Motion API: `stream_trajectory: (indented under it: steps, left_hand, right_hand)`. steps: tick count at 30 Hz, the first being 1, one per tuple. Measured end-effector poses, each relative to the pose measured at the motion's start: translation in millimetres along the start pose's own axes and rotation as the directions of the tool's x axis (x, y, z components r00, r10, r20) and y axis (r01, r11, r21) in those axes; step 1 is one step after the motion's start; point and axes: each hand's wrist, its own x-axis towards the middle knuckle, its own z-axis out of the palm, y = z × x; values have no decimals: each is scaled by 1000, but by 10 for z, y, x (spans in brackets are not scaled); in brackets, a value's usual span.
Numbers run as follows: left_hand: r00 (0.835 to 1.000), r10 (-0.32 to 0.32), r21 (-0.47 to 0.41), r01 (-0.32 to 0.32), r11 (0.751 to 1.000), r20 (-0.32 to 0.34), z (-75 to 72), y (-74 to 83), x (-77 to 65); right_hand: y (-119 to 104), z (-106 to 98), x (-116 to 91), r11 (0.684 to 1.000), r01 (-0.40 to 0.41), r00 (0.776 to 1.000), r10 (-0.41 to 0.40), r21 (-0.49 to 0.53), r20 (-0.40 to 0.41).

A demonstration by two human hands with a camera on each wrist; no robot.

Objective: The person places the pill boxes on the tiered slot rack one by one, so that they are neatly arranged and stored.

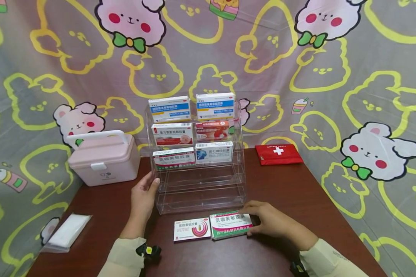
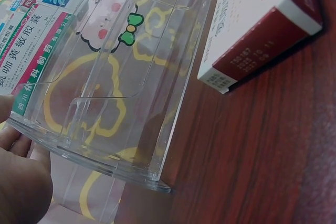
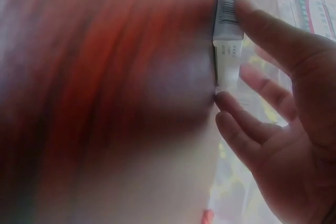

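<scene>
My left hand [image 1: 143, 192] grips the left side of a clear tiered display stand [image 1: 201, 202], thumb in front and fingers behind the panel. Boxes fill the stand's three upper tiers, among them a green-and-red medicine box [image 1: 174, 158] on the third. In front of it, a like green-and-red medicine box [image 1: 230, 226] lies flat on the table. My right hand [image 1: 268, 219] holds that box at its right end, thumb on the near edge [image 3: 228, 11] and fingers toward the far edge. Next to it on the left lies a white-and-red medicine box [image 1: 192, 230].
A pink lidded case [image 1: 104, 159] with a white handle stands at the back left. A red first aid pouch [image 1: 279, 154] lies at the back right. White packets in a clear bag [image 1: 67, 231] lie at the left edge. A patterned curtain [image 1: 208, 54] closes off the back.
</scene>
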Motion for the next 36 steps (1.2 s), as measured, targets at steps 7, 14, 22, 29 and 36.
stream_trajectory:
  steps: [7, 14, 22, 29, 36]
  left_hand:
    - [1000, 2, -17, -2, 1000, -2, -4, 0, -10]
    - [1000, -6, -7, 6, 1000, -3, 0, -7, -7]
    - [1000, -8, 2, 8, 1000, -3, 2, -1, 1]
    - [1000, -24, 31, 24, 999, -6, -2, 29, 0]
    - [1000, -20, 19, 20, 1000, 0, -6, 16, -6]
  right_hand:
    - [-18, -13, -7, 1000, 5, 1000, -5, 29, 11]
    - [4, -29, -20, 1000, -5, 999, 4, 18, 44]
    - [6, -117, -67, 996, -17, 1000, 18, 86, -16]
    - [80, -196, -106, 990, 4, 994, 12, 138, -111]
    - [70, -306, -99, 981, -20, 979, 58, 193, -196]
